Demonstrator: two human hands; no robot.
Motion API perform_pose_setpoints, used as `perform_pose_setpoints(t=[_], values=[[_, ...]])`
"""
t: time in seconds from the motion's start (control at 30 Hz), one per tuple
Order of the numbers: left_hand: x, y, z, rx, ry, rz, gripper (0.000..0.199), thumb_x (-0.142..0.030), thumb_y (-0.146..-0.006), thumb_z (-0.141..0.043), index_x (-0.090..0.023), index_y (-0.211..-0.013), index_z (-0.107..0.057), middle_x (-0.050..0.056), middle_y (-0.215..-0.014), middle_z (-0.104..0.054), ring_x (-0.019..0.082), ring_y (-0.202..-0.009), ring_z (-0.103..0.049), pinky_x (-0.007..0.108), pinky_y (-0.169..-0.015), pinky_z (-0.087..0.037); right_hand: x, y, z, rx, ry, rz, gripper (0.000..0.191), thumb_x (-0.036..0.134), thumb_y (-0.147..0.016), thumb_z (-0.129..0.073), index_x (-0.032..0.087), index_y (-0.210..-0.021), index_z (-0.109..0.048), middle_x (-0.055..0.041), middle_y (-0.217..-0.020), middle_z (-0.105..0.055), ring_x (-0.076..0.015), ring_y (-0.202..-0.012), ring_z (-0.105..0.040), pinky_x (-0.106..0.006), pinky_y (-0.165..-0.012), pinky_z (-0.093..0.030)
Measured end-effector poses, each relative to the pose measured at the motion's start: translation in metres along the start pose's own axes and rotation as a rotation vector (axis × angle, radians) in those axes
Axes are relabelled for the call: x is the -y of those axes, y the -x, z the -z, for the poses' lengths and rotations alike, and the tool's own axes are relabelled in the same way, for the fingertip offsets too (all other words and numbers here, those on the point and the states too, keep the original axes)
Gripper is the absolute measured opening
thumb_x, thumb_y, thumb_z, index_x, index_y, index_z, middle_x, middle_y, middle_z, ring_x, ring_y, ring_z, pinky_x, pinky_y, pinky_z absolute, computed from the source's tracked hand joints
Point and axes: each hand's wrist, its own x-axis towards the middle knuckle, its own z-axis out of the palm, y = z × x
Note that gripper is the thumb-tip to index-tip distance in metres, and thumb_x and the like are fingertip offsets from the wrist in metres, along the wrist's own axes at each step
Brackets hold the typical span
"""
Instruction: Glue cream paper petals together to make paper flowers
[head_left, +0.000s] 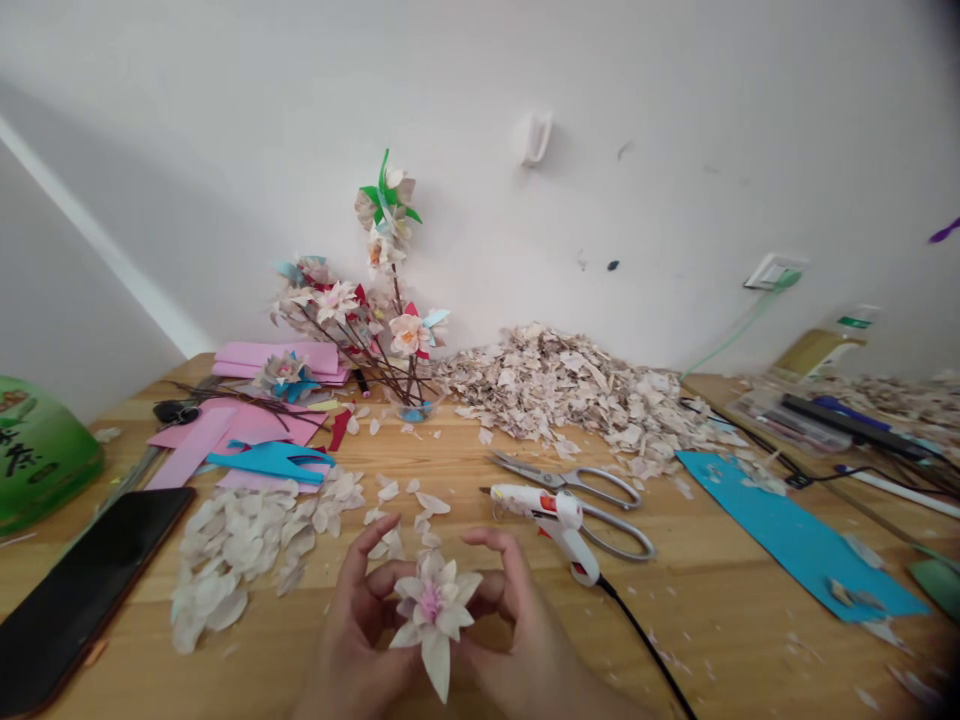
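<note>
Left hand (361, 622) and right hand (517, 625) grasp a pale flower (430, 604) at near centre, where squeezing too tightly could crease its petals (436, 664).

The flower (430, 605) hides parts of your left hand (364, 625) and right hand (529, 635). The left edge crops your phone (90, 590) and the green container (45, 455); you can't identify the cropped purple thing (945, 231) at right.

- Wall (465, 90): plain, pale, evenly lit; dark mark (613, 265) at 2 o'clock.
- Bright diagonal band (105, 230) across the wall, between 9 and 10 o'clock.
- White wall fitting (537, 140) just past 12 o'clock.
- Socket (772, 270), between 2 and 3 o'clock.
- Bench (442, 455): light wood grain, 6 o'clock.
</note>
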Motion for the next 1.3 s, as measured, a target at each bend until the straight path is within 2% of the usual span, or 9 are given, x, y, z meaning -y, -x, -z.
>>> perform_pose_setpoints(t=[0.17, 0.27, 0.43, 0.57, 0.7, 0.8, 0.93, 1.1, 1.3], values=[[-0.001, 0.004, 0.001, 0.057, 0.000, -0.032, 0.086, -0.024, -0.050, -0.083, -0.029, -0.123, -0.036, -0.005, -0.060, -0.062, 0.012, -0.054, -0.055, 0.022, -0.054, -0.040, 0.006, -0.006, 0.004, 0.229, -0.361, -0.154, 0.076, 0.025, -0.046, -0.086, 0.025, -0.104, -0.037, 0.0027, -0.075, -0.067, -0.0172, -0.070, -0.065, -0.027, -0.066, -0.046], [0.000, 0.003, 0.002, 0.123, -0.003, 0.019, 0.090, -0.019, -0.050, -0.083, -0.028, -0.125, -0.034, -0.005, -0.061, -0.062, 0.013, -0.056, -0.056, 0.023, -0.057, -0.041, 0.002, -0.009, 0.005, 0.276, -0.485, -0.179, 0.075, 0.031, -0.045, -0.086, 0.025, -0.102, -0.038, 0.0044, -0.071, -0.066, -0.0153, -0.064, -0.065, -0.024, -0.059, -0.044], [0.002, 0.002, 0.002, 0.169, 0.026, 0.109, 0.097, -0.017, -0.051, -0.081, -0.029, -0.129, -0.026, -0.003, -0.063, -0.065, 0.016, -0.056, -0.059, 0.025, -0.054, -0.043, 0.003, -0.009, 0.001, 0.234, -0.474, -0.241, 0.072, 0.029, -0.040, -0.087, 0.024, -0.094, -0.040, 0.0053, -0.067, -0.066, -0.0163, -0.060, -0.065, -0.026, -0.058, -0.046], [-0.004, 0.005, -0.006, 0.097, 0.038, 0.087, 0.086, -0.022, -0.053, -0.081, -0.029, -0.125, -0.034, -0.006, -0.059, -0.062, 0.014, -0.054, -0.059, 0.023, -0.054, -0.042, 0.004, -0.006, -0.003, 0.145, -0.437, -0.237, 0.076, 0.026, -0.037, -0.088, 0.025, -0.094, -0.037, 0.0069, -0.063, -0.065, -0.0148, -0.057, -0.064, -0.024, -0.056, -0.045], [-0.008, 0.007, -0.009, 0.083, 0.024, 0.051, 0.081, -0.021, -0.053, -0.081, -0.029, -0.122, -0.040, -0.008, -0.057, -0.058, 0.010, -0.052, -0.054, 0.020, -0.051, -0.038, -0.008, -0.004, -0.004, 0.081, -0.381, -0.162, 0.077, 0.020, -0.042, -0.087, 0.026, -0.097, -0.034, 0.0086, -0.059, -0.063, -0.0127, -0.054, -0.061, -0.021, -0.053, -0.040], [-0.007, 0.005, -0.005, 0.119, 0.003, 0.030, 0.078, -0.018, -0.054, -0.080, -0.030, -0.121, -0.042, -0.007, -0.058, -0.060, 0.010, -0.053, -0.054, 0.020, -0.053, -0.038, -0.014, -0.003, -0.003, 0.068, -0.366, -0.116, 0.075, 0.019, -0.045, -0.085, 0.026, -0.099, -0.034, 0.0082, -0.061, -0.062, -0.0133, -0.058, -0.061, -0.022, -0.055, -0.040], [-0.004, 0.005, 0.001, 0.177, -0.024, 0.024, 0.080, -0.014, -0.055, -0.079, -0.035, -0.122, -0.041, -0.006, -0.063, -0.062, 0.011, -0.057, -0.055, 0.021, -0.056, -0.039, -0.009, 0.000, -0.001, 0.051, -0.339, -0.134, 0.076, 0.023, -0.041, -0.086, 0.027, -0.097, -0.035, 0.0085, -0.061, -0.061, -0.0158, -0.060, -0.061, -0.025, -0.058, -0.042], [-0.001, 0.006, 0.003, 0.184, 0.003, -0.002, 0.077, -0.018, -0.058, -0.078, -0.035, -0.123, -0.041, -0.005, -0.065, -0.062, 0.011, -0.058, -0.056, 0.021, -0.057, -0.041, -0.001, 0.001, 0.000, 0.062, -0.292, -0.154, 0.074, 0.022, -0.043, -0.086, 0.027, -0.097, -0.035, 0.0074, -0.063, -0.062, -0.0176, -0.066, -0.062, -0.027, -0.061, -0.042], [-0.003, 0.006, 0.003, 0.146, -0.027, -0.032, 0.074, -0.018, -0.057, -0.078, -0.036, -0.121, -0.045, -0.005, -0.071, -0.060, 0.011, -0.062, -0.056, 0.020, -0.057, -0.043, -0.009, 0.001, 0.000, 0.049, -0.310, -0.069, 0.067, 0.019, -0.049, -0.082, 0.027, -0.096, -0.035, 0.0078, -0.063, -0.062, -0.0159, -0.064, -0.062, -0.026, -0.063, -0.042]])
